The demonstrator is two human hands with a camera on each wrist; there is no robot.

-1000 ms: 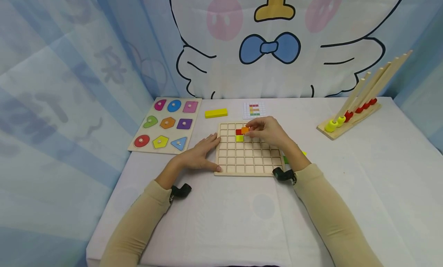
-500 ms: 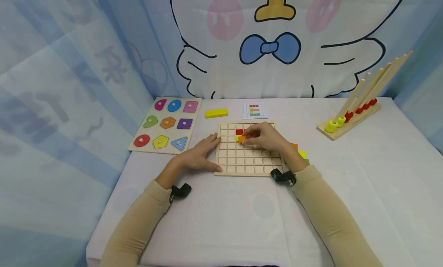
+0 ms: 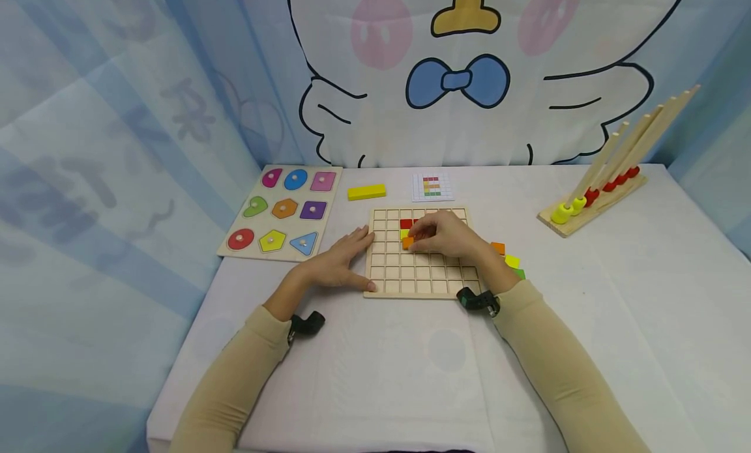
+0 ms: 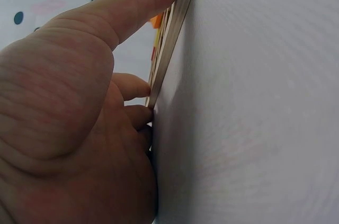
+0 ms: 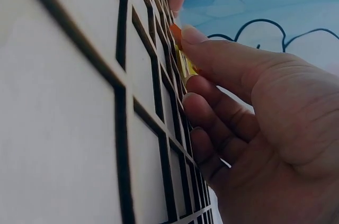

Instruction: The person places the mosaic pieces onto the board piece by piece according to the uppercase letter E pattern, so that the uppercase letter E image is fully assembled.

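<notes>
My left hand (image 3: 339, 261) lies along the left edge of a wooden grid board (image 3: 422, 287), fingers stretched out and thumb at the near-left corner. In the left wrist view the thumb (image 4: 137, 9) and fingertips touch the board's side. Over the board, my right hand (image 3: 448, 234) pinches a small orange square tile (image 3: 407, 243) by thumb and fingers. That tile sits right at a cell just below a yellow tile (image 3: 404, 234), and a red tile (image 3: 406, 223) is above the yellow. A second red tile peeks out beside the fingers. The right wrist view shows the thumb against the orange tile (image 5: 176, 32).
Loose orange (image 3: 498, 248), yellow (image 3: 512, 261) and green (image 3: 520, 273) tiles lie right of the board, partly behind the right forearm. Behind it are a pattern card (image 3: 433, 187) and yellow block (image 3: 366, 192). A shape puzzle (image 3: 305, 196) lies left; a peg stand (image 3: 607, 204) is right.
My right hand has brought the orange tile down from beside the red tile, past the yellow one, to the cell below it. My left hand has stayed still.
</notes>
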